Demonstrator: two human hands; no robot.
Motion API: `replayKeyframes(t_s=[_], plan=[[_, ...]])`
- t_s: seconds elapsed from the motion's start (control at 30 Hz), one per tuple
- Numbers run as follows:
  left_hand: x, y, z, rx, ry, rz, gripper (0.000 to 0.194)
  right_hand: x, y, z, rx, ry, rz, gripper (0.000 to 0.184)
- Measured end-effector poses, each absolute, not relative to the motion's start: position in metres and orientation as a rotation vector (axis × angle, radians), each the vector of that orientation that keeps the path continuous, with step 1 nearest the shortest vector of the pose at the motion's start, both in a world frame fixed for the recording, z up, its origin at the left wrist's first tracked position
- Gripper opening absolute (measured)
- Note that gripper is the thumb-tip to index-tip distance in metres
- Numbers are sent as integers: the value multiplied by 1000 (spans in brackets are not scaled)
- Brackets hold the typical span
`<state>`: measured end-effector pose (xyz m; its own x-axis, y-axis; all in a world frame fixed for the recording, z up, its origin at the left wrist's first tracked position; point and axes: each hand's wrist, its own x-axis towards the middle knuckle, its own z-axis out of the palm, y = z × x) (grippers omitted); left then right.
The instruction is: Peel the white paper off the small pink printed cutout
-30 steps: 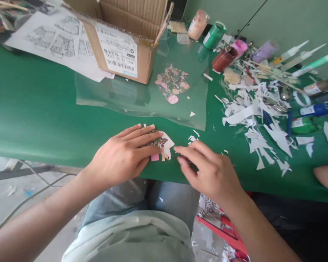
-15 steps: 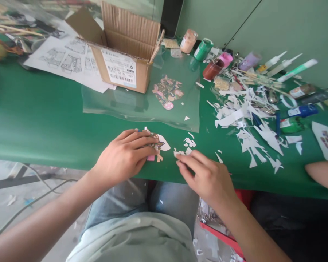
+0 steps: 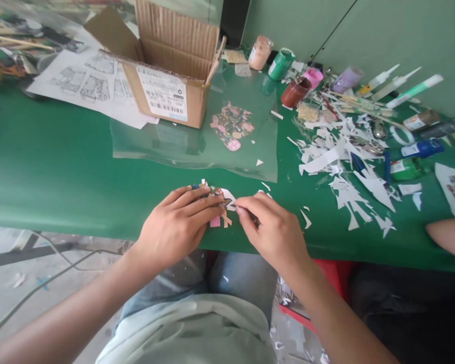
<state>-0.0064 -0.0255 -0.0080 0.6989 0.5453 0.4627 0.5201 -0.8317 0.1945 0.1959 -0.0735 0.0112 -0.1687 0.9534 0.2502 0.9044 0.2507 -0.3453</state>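
A small printed paper cut-out (image 3: 220, 198), with coloured pattern, white tabs and a pink piece, lies near the front edge of the green table (image 3: 60, 167). My left hand (image 3: 178, 225) lies flat on it with fingers stretched out, pressing it down. My right hand (image 3: 269, 230) sits just right of it, fingertips pinched together at the cut-out's white edge; what they grip is too small to make out. Tiny white paper scraps (image 3: 305, 217) lie to the right of that hand.
A clear plastic sheet (image 3: 174, 141) carries another patterned cut-out (image 3: 232, 125). Behind stand an open cardboard box (image 3: 167, 65) and printed sheets (image 3: 83, 83). At the right lie paper offcuts (image 3: 349, 167), paint jars (image 3: 280, 64) and glue tubes (image 3: 413, 91). Another person's arm (image 3: 447, 237) rests at far right.
My right hand has moved left from the loose scraps to the cut-out's white edge and pinched there. My left hand has stayed flat on the cut-out.
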Motion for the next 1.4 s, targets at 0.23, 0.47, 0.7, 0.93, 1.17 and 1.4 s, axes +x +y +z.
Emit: replayKeyframes(t_s=[0.23, 0.47, 0.7, 0.93, 1.17, 1.4], plan=[[-6, -26, -9, 2839, 899, 803, 28, 193, -69, 10, -1705, -2157, 66, 22], [-7, -26, -11, 2855, 890, 814, 28, 192, -70, 9, -1720, -2131, 97, 22], [-6, -25, -11, 2861, 895, 829, 27, 193, -69, 8, -1722, -2145, 90, 25], [-6, -25, -11, 2851, 888, 822, 28, 192, -72, 10, -1737, -2248, -57, 25], [-4, -30, -9, 2871, 922, 825, 28, 187, -76, 15, -1846, -2252, -55, 24], [7, -55, -8, 2894, 1140, 806, 29, 182, -79, 21, -1955, -2284, -64, 24]])
